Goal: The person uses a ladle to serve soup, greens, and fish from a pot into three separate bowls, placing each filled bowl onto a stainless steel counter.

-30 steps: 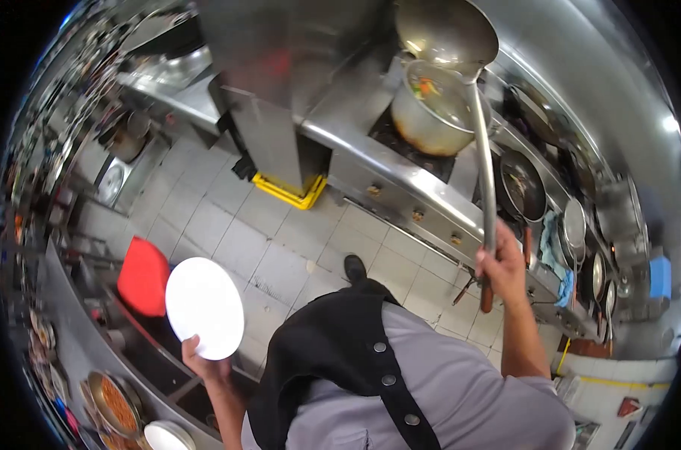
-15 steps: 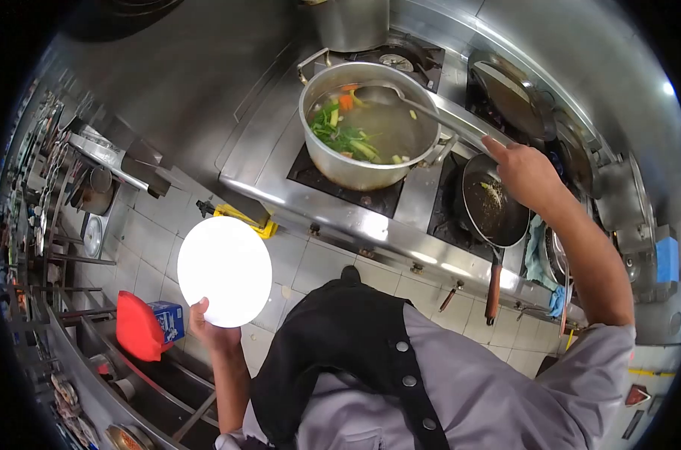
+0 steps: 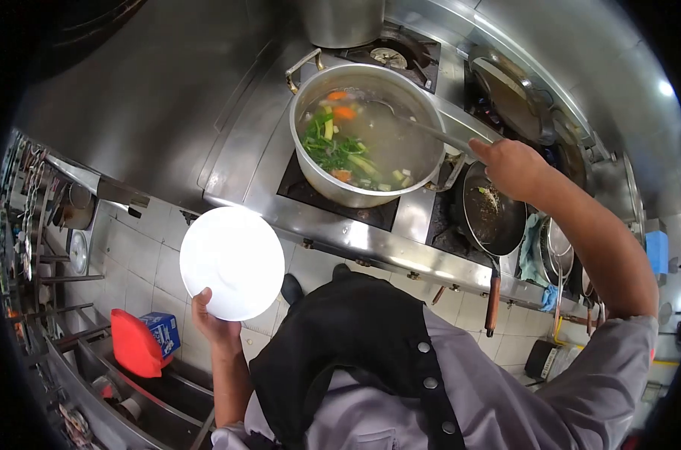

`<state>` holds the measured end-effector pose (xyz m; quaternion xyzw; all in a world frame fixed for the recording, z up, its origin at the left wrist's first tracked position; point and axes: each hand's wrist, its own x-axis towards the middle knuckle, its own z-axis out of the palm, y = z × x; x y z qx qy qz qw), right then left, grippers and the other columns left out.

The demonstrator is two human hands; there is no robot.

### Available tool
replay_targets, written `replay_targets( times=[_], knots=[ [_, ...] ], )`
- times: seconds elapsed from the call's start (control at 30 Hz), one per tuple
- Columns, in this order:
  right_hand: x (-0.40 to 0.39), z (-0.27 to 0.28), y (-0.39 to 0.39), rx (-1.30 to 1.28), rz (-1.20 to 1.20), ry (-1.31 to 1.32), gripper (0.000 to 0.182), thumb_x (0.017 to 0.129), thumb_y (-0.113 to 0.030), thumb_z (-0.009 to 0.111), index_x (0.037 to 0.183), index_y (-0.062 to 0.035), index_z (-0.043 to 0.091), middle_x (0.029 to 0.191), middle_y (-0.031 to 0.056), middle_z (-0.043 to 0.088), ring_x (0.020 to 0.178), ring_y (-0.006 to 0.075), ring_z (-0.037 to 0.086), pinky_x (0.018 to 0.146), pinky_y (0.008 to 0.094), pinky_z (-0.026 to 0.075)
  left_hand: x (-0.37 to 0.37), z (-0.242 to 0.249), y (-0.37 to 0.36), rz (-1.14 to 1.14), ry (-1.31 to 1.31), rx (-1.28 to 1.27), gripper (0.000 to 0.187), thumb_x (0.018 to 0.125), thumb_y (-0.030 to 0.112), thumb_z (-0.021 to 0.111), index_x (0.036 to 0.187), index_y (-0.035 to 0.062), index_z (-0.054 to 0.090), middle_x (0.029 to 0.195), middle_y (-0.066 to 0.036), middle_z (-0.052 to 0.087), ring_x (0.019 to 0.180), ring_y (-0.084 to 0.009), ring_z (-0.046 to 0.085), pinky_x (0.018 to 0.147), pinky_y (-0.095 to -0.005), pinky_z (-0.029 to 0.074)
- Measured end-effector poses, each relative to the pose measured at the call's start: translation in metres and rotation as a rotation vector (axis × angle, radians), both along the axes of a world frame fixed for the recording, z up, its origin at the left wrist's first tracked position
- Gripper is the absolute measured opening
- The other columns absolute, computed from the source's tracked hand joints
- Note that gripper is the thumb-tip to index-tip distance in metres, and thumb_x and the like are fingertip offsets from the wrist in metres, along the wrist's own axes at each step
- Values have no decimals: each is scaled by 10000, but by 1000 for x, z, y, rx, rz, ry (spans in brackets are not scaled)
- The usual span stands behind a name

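My right hand (image 3: 514, 171) is closed on the long handle of a metal ladle (image 3: 438, 135). The ladle's head dips into cloudy broth in a large metal pot (image 3: 370, 198). Green leafy vegetables (image 3: 329, 154) and orange carrot pieces (image 3: 344, 112) float on the left side of the broth. In my left hand (image 3: 214, 324) is a white plate (image 3: 234, 259), gripped at its lower edge with the thumb on top. The plate is out in front of the stove, left of my body.
A frying pan (image 3: 498, 225) with food bits sits on the burner right of the pot, its wooden handle sticking out forward. Behind stands a tall metal pot (image 3: 344, 22). Strainers (image 3: 558, 236) lie at the right. A red container (image 3: 134, 341) and blue box (image 3: 160, 330) are lower left.
The ladle's head has sunk deeper into the broth. My right hand has shifted slightly left and down. The plate's inner face now shows more, and the view has moved a little.
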<state>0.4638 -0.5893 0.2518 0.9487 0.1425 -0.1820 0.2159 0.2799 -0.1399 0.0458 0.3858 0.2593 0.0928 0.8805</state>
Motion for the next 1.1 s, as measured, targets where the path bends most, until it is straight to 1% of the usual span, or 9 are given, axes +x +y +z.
replay_targets(
  times=[0.1,0.17,0.2,0.27,0.3,0.43,0.57,0.8,1.1],
  knots=[
    [15,5,-4,65,-68,94,553,816,-104,619,1355,-51,506,906,248,672,882,390,664,811,457,524,13,-4,12,-8,3,-8,678,812,253,570,1390,-56,393,1305,-192,533,1209,-330,546,1018,-428,446],
    [28,7,-19,215,38,155,565,787,-69,591,1347,-70,523,983,241,679,765,343,690,738,426,557,19,-4,19,-18,8,-19,676,813,250,567,1388,-59,392,1302,-193,534,1205,-330,548,1017,-428,447],
    [29,16,-10,211,33,157,565,787,-69,591,1347,-70,523,983,241,679,765,343,690,738,426,557,23,-4,21,-22,-10,-3,674,813,249,566,1386,-60,392,1300,-193,535,1202,-331,550,1014,-430,449],
    [30,39,14,262,-396,309,577,772,-67,618,1342,-68,527,931,209,684,633,276,678,668,393,556,29,-3,26,-34,-20,10,672,813,248,565,1385,-62,392,1299,-194,536,1200,-331,551,1012,-432,451],
    [34,37,6,300,-390,316,585,757,-53,644,1333,-81,546,856,154,677,542,201,631,588,351,537,32,-3,27,-42,-16,6,668,814,246,563,1383,-61,395,1300,-195,536,1198,-331,552,1010,-432,453],
    [58,45,-7,302,-474,419,620,740,-18,641,1348,-94,547,746,106,642,507,157,582,511,319,494,38,-9,33,-49,8,-1,652,816,240,562,1374,-59,408,1294,-195,544,1192,-328,557,1004,-429,458],
    [79,40,-15,202,-369,349,605,726,-2,643,1312,-144,602,733,62,642,496,134,554,486,296,476,44,-6,33,-64,4,23,648,814,235,565,1371,-59,413,1282,-192,555,1183,-329,563,1000,-430,463],
    [88,28,-30,343,-426,444,577,728,-4,651,1288,-139,633,657,18,612,475,91,523,452,264,441,46,3,29,-69,15,26,649,814,228,567,1374,-60,409,1276,-191,560,1173,-330,570,995,-432,470],
    [86,22,-52,508,-539,486,536,733,1,659,1265,-50,630,595,25,585,441,89,514,408,254,404,45,9,26,-94,1,81,632,844,246,546,1378,-61,404,1288,-196,559,1176,-327,577,1005,-437,469]
  ],
)
